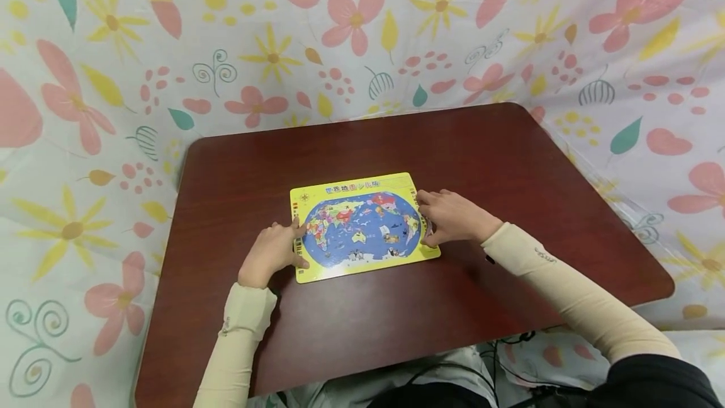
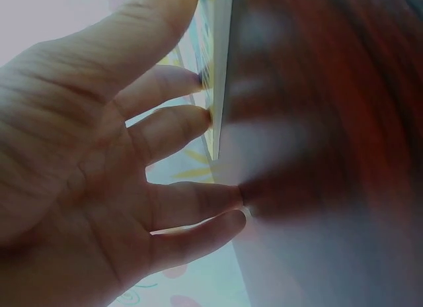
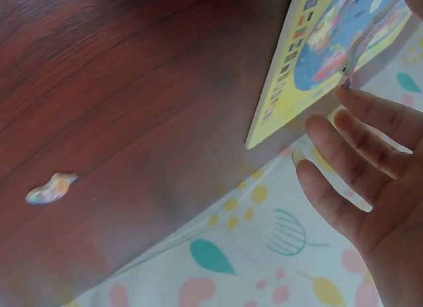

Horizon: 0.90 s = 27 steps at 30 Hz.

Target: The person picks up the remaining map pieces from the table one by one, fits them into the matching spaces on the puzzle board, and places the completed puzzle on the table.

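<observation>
A yellow-bordered world map puzzle board [image 1: 362, 259] lies flat on the brown table, its oval map blue with coloured lands. My left hand [image 1: 272, 249] rests at the board's left edge, fingers spread. In the left wrist view two fingertips [image 2: 201, 116] touch the board's edge, while the two lowest reach the tabletop. My right hand [image 1: 455, 214] is at the board's right side. Between its thumb and index finger it pinches a thin, irregular puzzle piece [image 3: 365, 43], held edge-on over the board in the right wrist view; its printed face is mostly hidden.
A small loose puzzle piece [image 3: 51, 189] lies on the table, seen only in the right wrist view. The brown table [image 1: 362, 332] has rounded corners. Flower-printed cloth [image 1: 351, 74] hangs behind and beside it. Dark cables [image 1: 495, 357] run below the front edge.
</observation>
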{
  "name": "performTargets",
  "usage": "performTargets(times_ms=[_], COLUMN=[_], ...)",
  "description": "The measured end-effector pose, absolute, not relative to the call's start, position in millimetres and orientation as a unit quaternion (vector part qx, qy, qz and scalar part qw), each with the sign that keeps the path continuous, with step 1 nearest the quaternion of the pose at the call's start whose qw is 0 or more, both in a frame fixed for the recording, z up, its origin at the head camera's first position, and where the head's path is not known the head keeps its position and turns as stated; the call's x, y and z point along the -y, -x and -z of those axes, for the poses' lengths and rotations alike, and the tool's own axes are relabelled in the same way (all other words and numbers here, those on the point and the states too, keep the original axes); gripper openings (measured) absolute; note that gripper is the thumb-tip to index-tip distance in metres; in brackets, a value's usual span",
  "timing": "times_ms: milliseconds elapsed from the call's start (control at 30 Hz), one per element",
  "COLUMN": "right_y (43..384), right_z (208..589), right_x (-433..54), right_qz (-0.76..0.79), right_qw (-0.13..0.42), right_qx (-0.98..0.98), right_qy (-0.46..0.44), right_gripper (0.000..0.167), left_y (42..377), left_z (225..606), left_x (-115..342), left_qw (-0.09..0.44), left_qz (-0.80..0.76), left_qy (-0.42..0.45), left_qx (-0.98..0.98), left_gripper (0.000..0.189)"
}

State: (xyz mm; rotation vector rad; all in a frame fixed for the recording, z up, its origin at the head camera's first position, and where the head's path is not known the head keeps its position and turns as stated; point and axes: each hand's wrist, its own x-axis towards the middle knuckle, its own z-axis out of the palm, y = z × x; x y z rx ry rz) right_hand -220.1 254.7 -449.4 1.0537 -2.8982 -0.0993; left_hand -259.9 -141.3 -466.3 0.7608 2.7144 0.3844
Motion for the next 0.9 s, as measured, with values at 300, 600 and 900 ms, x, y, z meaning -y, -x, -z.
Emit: performTargets(times_ms=[300,600,900], right_y=[228,233,235], right_z=[455,464,468], right_x=[-237,-227,-225], right_qz=[0.027,0.034,0.032], right_qw=[-0.005,-0.014,-0.033], right_qx=[0.946,0.943,0.944], right_qy=[-0.324,-0.332,-0.328], right_gripper=[0.051,0.052,0.063], left_y=[260,259,259], left_z=[468,468,467], left_x=[141,141,142], left_qw=[0.142,0.141,0.139], left_qz=[-0.138,-0.135,-0.131], left_qy=[-0.263,-0.257,-0.256], left_qx=[-0.944,-0.947,-0.948], left_gripper=[0.084,0.085,0.085])
